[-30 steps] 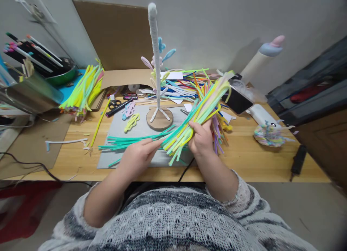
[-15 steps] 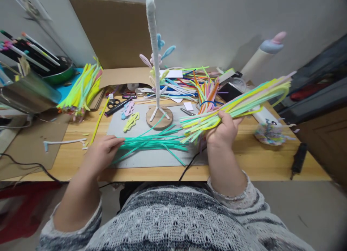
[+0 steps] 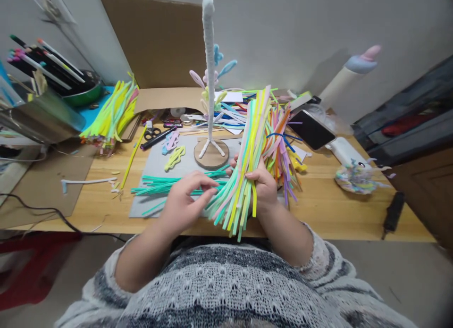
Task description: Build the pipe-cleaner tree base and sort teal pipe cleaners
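A thick bundle of pastel pipe cleaners (image 3: 253, 144), in yellow, mint and pink, stands nearly upright in my right hand (image 3: 266, 189), whose fingers wrap round its lower part. At the bundle's left edge, my left hand (image 3: 191, 198) has thumb and fingertips drawn together in a pinch; whether a strand is between them is unclear. Beneath and beside the left hand, green pipe cleaners (image 3: 155, 185) lie loosely across a grey mat (image 3: 136, 210). Behind them a white wrapped stem with small fuzzy flowers rises from a round wooden base (image 3: 212, 160).
Yellow-green pipe cleaners (image 3: 111, 113) lie at the left by a pen holder (image 3: 83, 89). Scissors (image 3: 152, 131), a black marker (image 3: 157, 138) and a yellow fuzzy piece (image 3: 174, 158) sit left of the base. At the right are a tied multicoloured bundle (image 3: 278, 139), a phone (image 3: 313, 130) and a black tool (image 3: 392, 214).
My right hand has swung the pastel bundle from a rightward slant to nearly upright and moved it left. My left hand has left the green strands' left end and come rightward to the bundle.
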{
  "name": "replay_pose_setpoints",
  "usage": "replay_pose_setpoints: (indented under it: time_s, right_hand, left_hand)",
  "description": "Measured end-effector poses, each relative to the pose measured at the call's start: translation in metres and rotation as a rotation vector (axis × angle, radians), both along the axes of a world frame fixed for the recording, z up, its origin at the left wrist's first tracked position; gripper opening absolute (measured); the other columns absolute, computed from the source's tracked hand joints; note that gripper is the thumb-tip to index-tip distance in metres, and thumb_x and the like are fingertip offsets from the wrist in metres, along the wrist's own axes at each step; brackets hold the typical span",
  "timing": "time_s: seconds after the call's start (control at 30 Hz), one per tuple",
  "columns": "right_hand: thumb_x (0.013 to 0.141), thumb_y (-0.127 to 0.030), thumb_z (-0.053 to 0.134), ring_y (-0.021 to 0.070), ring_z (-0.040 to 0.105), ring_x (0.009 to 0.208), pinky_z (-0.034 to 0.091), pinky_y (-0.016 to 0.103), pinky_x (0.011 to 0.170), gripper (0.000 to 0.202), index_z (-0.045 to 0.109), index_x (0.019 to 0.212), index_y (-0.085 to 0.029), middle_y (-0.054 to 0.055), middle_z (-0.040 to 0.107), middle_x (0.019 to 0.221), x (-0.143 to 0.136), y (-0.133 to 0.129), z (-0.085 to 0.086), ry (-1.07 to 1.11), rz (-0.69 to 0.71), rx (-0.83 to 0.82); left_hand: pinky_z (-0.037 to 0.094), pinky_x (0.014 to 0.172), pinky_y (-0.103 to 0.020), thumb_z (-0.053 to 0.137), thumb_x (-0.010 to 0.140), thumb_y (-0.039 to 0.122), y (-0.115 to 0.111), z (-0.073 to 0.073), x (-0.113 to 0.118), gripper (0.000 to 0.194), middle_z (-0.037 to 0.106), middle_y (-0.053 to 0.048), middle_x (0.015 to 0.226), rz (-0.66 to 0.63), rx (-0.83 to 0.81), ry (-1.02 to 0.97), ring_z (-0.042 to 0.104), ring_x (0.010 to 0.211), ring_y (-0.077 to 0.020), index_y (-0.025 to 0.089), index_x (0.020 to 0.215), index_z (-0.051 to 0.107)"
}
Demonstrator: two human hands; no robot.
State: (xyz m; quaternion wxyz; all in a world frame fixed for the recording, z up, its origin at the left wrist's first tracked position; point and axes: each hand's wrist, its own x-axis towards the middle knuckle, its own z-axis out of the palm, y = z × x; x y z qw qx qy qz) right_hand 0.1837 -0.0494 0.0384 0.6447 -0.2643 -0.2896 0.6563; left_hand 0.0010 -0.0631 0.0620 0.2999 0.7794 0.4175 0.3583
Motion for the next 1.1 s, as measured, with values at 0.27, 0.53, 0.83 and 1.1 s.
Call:
replay_pose_setpoints:
  time_s: [0.27, 0.53, 0.83, 1.1]
  right_hand:
    - [0.064, -0.019, 0.05, 0.0214, 0.062, 0.087, 0.055, 0.039, 0.069, 0.045, 0.048, 0.108, -0.029, 0.0, 0.063, 0.094, -0.007, 0.0, -0.007, -0.093, 0.001, 0.003]
    - [0.059, -0.011, 0.067, 0.0173, 0.061, 0.086, 0.055, 0.033, 0.067, 0.069, 0.036, 0.115, -0.034, -0.002, 0.06, 0.103, -0.014, -0.001, -0.009, -0.112, -0.048, 0.026]
    - [0.062, -0.006, 0.06, 0.0132, 0.062, 0.078, 0.056, 0.036, 0.075, 0.073, 0.034, 0.123, -0.038, -0.005, 0.06, 0.098, 0.01, 0.013, 0.0, -0.041, -0.302, 0.038]
    - [0.059, -0.012, 0.055, 0.0136, 0.062, 0.074, 0.055, 0.038, 0.074, 0.055, 0.05, 0.111, -0.031, -0.004, 0.061, 0.091, 0.039, 0.026, 0.01, 0.015, -0.527, 0.061]
  left_hand:
    - [0.041, 0.069, -0.028, 0.064, 0.076, 0.024, 0.006, -0.007, 0.033, 0.014, 0.056, -0.002, 0.081, 0.017, -0.014, 0.099, 0.052, 0.077, -0.0157, 0.019, 0.087, 0.057]
    - [0.034, 0.06, -0.026, 0.061, 0.078, 0.028, 0.01, -0.014, 0.034, 0.016, 0.055, 0.001, 0.069, 0.035, -0.126, 0.218, 0.048, 0.065, -0.0144, 0.018, 0.07, 0.052]
    - [0.032, 0.06, -0.025, 0.054, 0.085, 0.029, 0.006, -0.005, 0.002, 0.021, 0.055, 0.0, 0.067, -0.141, -0.136, 0.391, 0.049, 0.065, -0.0141, 0.018, 0.067, 0.053]
    - [0.032, 0.058, -0.029, 0.051, 0.082, 0.033, 0.022, -0.004, -0.085, 0.02, 0.063, -0.004, 0.071, 0.079, -0.044, 0.881, 0.055, 0.066, -0.0204, 0.022, 0.069, 0.06]
